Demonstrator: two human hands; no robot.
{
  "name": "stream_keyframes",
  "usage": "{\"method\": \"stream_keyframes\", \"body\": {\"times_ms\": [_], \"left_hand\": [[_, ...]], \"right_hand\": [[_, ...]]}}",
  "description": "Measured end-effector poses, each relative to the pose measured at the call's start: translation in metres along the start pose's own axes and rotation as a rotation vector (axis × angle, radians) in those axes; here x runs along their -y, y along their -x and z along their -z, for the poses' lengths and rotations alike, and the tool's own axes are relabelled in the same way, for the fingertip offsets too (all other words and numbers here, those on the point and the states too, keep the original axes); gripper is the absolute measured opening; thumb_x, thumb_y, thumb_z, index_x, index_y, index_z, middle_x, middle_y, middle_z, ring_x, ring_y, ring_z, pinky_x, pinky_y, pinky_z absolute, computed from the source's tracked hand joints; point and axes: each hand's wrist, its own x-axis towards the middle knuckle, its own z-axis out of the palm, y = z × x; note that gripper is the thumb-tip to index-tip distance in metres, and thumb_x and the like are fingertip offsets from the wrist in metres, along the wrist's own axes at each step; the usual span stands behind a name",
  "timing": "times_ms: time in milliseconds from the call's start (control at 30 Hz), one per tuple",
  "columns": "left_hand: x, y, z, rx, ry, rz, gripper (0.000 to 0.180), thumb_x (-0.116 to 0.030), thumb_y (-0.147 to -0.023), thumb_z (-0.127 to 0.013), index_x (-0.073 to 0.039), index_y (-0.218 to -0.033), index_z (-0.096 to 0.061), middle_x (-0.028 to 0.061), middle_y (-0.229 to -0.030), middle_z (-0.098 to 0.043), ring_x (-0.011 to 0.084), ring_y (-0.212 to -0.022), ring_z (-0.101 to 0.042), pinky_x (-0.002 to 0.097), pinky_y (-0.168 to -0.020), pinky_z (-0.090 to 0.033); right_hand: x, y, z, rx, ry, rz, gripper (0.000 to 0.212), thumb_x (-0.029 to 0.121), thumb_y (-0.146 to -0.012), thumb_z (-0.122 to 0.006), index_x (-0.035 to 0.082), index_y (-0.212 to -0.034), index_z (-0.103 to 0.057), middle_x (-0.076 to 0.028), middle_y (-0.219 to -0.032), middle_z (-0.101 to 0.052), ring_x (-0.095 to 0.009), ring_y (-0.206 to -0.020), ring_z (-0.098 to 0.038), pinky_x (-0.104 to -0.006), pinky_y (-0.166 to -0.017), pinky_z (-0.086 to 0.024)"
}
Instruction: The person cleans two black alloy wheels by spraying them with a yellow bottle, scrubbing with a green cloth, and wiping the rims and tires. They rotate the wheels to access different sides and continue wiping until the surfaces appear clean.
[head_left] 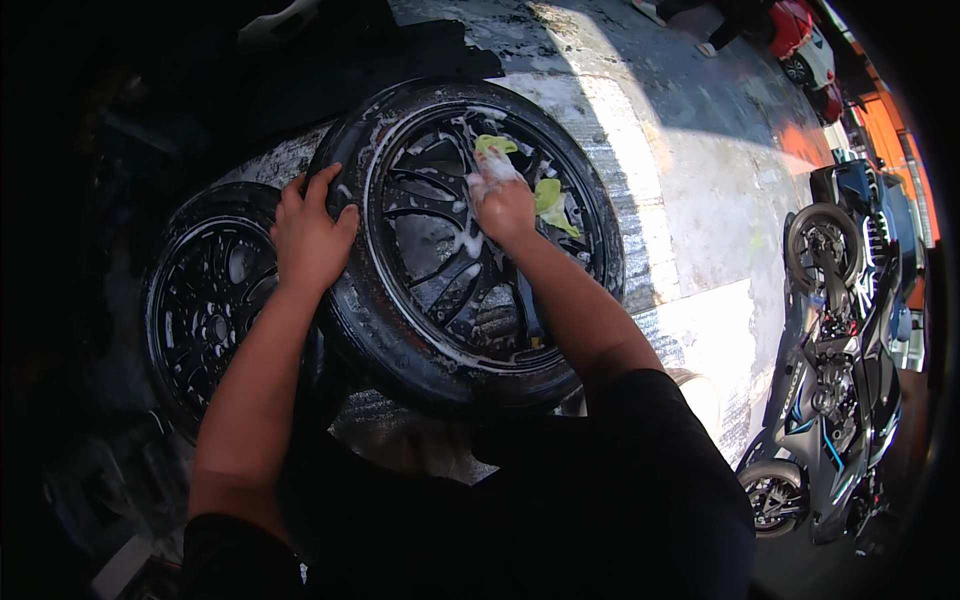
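A large black wheel with its tyre [380,345] lies tilted in front of me, its spokes streaked with white suds. My left hand [312,235] rests on the tyre's left side, fingers spread apart. Over the upper spokes, my right hand [503,205] is closed on a yellow-green cloth [550,205], which pokes out past the fingertips and beside the wrist. Foam covers the knuckles of that hand. Part of the rim behind my right forearm is hidden.
A second black wheel [215,325] leans at the left, wet with droplets. On the right stands a dark motorcycle [830,390]. A red and white car [808,50] is at the far upper right, near a person's feet [706,47]. Sunlight stripes the wet concrete floor [700,180].
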Motion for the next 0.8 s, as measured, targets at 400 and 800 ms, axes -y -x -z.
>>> {"method": "stream_keyframes", "body": {"times_ms": [400,800], "left_hand": [[-0.005,-0.002,0.000,0.008,-0.035,0.045,0.061,-0.038,-0.092,-0.069,-0.032,-0.151,-0.054,0.0195,-0.157,-0.044,0.0402,-0.144,-0.046,0.0567,-0.116,-0.037],[0.000,0.003,0.001,0.021,-0.027,0.037,0.063,-0.035,-0.093,-0.070,-0.033,-0.153,-0.052,0.0199,-0.158,-0.043,0.0410,-0.145,-0.045,0.0569,-0.119,-0.034]], "right_hand": [[0.043,0.050,0.096,-0.088,-0.414,-0.124,0.049,0.019,-0.098,-0.064,0.012,-0.146,-0.056,-0.022,-0.139,-0.063,-0.043,-0.124,-0.062,-0.0478,-0.107,-0.049],[0.048,0.041,0.031,0.221,-0.157,0.103,0.063,0.046,-0.105,-0.051,0.019,-0.161,-0.042,-0.015,-0.167,-0.038,-0.041,-0.152,-0.036,-0.0612,-0.119,-0.031]]}}
